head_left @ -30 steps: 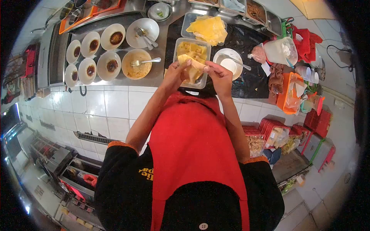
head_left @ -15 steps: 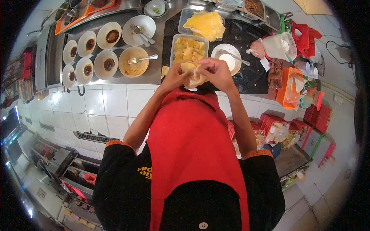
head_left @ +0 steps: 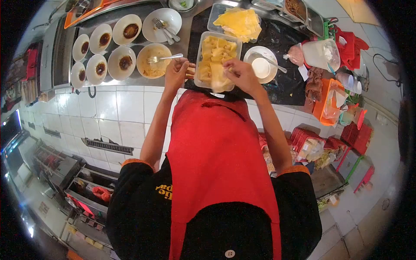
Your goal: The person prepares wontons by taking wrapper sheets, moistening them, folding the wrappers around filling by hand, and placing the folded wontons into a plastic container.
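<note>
My right hand (head_left: pixel 243 77) is over the right edge of a clear plastic container (head_left: pixel 199 71), fingers pinched at the side of a pale, folded wonton (head_left: pixel 220 77). That wonton is blurred and lies at the container's near end. Several other filled wontons (head_left: pixel 213 48) sit behind it. To the container's left, my left hand (head_left: pixel 175 74) has its fingers curled by a small yellowish piece (head_left: pixel 190 73); whether it grips this piece is unclear. Just beyond the left hand is a bowl of filling (head_left: pixel 149 68) with a fork (head_left: pixel 164 57) across it.
Yellow wrappers (head_left: pixel 238 24) are piled in a container behind. At right, a white bowl (head_left: pixel 271 53) holds a smaller dish and a utensil. Several bowls with dark sauce (head_left: pixel 125 63) stand at left, beside a bowl of cutlery (head_left: pixel 151 31). An orange bin (head_left: pixel 323 110) is far right.
My hands have parted. The wonton they held together is now down in the container by my right hand. My left hand has moved left, beside the filling bowl. The view has shifted slightly.
</note>
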Motion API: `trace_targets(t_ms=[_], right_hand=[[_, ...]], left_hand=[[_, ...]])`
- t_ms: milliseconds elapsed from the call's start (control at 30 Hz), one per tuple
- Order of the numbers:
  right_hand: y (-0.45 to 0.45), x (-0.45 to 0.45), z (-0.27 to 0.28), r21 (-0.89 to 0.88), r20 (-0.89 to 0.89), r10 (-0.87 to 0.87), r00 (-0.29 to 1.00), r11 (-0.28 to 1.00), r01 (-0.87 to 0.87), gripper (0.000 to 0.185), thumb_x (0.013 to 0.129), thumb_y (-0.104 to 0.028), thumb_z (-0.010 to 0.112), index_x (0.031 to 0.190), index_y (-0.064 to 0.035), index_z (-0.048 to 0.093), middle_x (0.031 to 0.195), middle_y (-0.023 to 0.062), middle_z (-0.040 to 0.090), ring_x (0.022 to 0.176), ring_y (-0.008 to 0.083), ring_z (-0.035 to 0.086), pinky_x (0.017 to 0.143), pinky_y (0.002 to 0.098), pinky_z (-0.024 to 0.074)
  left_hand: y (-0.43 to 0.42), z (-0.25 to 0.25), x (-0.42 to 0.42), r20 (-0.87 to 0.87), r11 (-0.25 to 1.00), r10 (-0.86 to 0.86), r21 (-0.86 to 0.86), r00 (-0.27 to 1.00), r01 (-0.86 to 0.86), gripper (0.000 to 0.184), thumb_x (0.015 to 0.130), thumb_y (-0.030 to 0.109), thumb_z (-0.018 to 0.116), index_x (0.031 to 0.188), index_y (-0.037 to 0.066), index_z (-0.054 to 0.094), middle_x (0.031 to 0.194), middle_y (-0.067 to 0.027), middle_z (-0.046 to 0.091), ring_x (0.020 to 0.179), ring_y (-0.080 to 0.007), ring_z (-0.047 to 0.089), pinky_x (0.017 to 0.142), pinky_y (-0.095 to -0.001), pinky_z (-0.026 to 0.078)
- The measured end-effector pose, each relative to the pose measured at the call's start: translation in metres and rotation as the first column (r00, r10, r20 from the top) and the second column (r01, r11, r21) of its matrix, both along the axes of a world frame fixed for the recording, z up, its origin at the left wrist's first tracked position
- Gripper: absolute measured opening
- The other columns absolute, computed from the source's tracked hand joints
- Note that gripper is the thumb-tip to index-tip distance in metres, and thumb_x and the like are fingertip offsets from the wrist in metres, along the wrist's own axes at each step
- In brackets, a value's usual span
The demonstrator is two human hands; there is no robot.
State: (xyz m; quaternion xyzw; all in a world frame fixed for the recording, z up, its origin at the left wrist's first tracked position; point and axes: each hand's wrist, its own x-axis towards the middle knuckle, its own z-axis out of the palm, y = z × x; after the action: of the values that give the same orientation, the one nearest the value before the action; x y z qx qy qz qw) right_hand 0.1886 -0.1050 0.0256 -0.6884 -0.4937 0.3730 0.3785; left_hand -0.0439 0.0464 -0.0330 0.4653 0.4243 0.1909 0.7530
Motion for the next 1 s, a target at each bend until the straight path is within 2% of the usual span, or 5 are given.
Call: trace_targets(t_ms=[367, 433, 567, 800, 1000], right_hand=[[0.002, -0.012, -0.082, 0.007, 0.51, 0.031, 0.859, 0.999, -0.04, 0.026, 0.087, -0.011, 0.063, 0.111, -0.002, 0.064, 0.099, 0.0176, 0.069, 0.088, 0.0419, 0.066, 0.077, 0.0477, 0.0537], [0.002, -0.005, -0.076, 0.248, 0.584, -0.019, 0.812, 0.956, -0.157, 0.023, 0.087, -0.011, 0.064, 0.109, -0.0048, 0.065, 0.101, 0.0172, 0.067, 0.092, 0.0413, 0.065, 0.08, 0.0483, 0.0529], [-0.014, -0.017, -0.051, 0.255, 0.52, -0.121, 0.846, 0.967, -0.018, 0.021, 0.088, -0.014, 0.065, 0.107, -0.006, 0.066, 0.101, 0.0166, 0.067, 0.095, 0.039, 0.065, 0.086, 0.0483, 0.0506], [-0.042, -0.059, -0.068, -0.015, 0.509, 0.156, 0.846, 0.985, -0.173, 0.051, 0.1, -0.048, 0.055, 0.109, 0.0022, 0.062, 0.107, 0.0188, 0.071, 0.108, 0.0363, 0.066, 0.114, 0.0565, 0.0285], [-0.056, -0.039, -0.032, -0.002, 0.423, 0.11, 0.899, 0.993, -0.121, 0.034, 0.097, -0.036, 0.063, 0.109, -0.0043, 0.067, 0.102, 0.0171, 0.073, 0.1, 0.0351, 0.068, 0.106, 0.0504, 0.0388]], left_hand=[[-0.025, 0.007, 0.04, -0.226, 0.79, -0.266, 0.506, 0.937, 0.346, 0.035, 0.086, 0.009, 0.076, 0.117, 0.005, 0.06, 0.11, -0.0087, 0.067, 0.087, -0.0232, 0.068, 0.074, -0.035, 0.055], [-0.03, -0.009, 0.044, -0.342, 0.357, -0.418, 0.79, 0.842, 0.498, 0.036, 0.081, 0.01, 0.079, 0.113, 0.007, 0.063, 0.11, -0.0099, 0.067, 0.1, -0.0307, 0.063, 0.088, -0.04, 0.052], [-0.036, -0.03, 0.051, -0.497, 0.171, -0.391, 0.787, 0.775, 0.592, 0.034, 0.069, 0.015, 0.082, 0.099, 0.01, 0.067, 0.1, -0.0085, 0.064, 0.101, -0.0318, 0.058, 0.09, -0.0427, 0.049], [-0.036, -0.037, 0.06, -0.552, 0.084, -0.287, 0.799, 0.783, 0.595, 0.031, 0.071, 0.016, 0.08, 0.098, 0.009, 0.067, 0.105, -0.0092, 0.062, 0.104, -0.0316, 0.057, 0.09, -0.0434, 0.049], [-0.043, -0.032, 0.062, -0.475, 0.123, -0.345, 0.833, 0.81, 0.54, 0.03, 0.076, 0.012, 0.076, 0.104, 0.009, 0.066, 0.111, -0.0121, 0.06, 0.106, -0.0333, 0.056, 0.091, -0.0462, 0.048]])
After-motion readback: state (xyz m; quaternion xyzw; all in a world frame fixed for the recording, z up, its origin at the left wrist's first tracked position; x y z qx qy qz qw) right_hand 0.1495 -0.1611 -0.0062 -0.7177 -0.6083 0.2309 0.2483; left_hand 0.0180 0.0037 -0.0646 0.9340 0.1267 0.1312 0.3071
